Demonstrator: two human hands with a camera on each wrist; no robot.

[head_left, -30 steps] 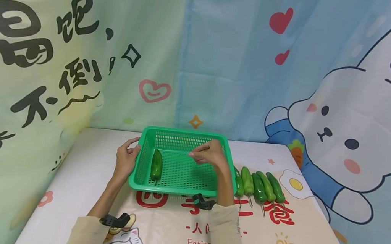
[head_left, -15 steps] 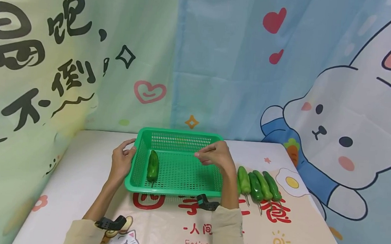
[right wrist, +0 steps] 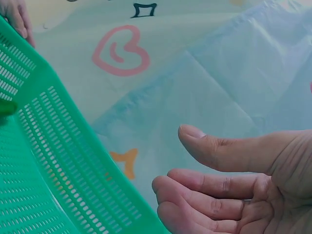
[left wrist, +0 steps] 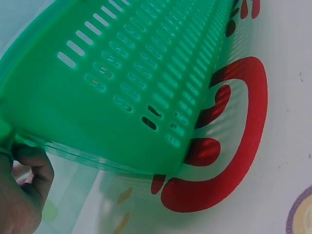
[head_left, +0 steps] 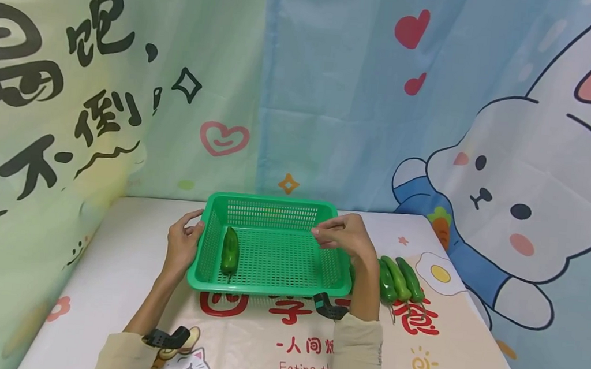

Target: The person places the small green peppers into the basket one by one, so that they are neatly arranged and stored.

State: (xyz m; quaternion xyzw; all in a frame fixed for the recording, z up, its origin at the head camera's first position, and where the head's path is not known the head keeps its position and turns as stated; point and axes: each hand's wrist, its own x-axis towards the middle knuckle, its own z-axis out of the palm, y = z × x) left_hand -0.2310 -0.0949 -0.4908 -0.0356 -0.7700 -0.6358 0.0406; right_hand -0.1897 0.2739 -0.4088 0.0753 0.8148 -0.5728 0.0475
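Observation:
A green plastic basket with slotted walls sits on the table. Inside it, toward the left end, lies one long green pepper. My left hand holds the basket's left rim; the left wrist view shows its curled fingers at the rim. Over the right side of the basket hovers my right hand. In the right wrist view, this hand has its thumb apart from loosely bent fingers, with nothing between them. Several green peppers lie in a row right of the basket, partly hidden by my right forearm.
A printed cloth with red characters covers the white table. Behind the table hangs a patterned curtain with a rabbit picture at the right. Each wrist carries a black strap-on device.
My right hand has moved right, from above the basket's middle to its right rim, and now covers more of the pepper row. My left hand keeps its hold on the rim.

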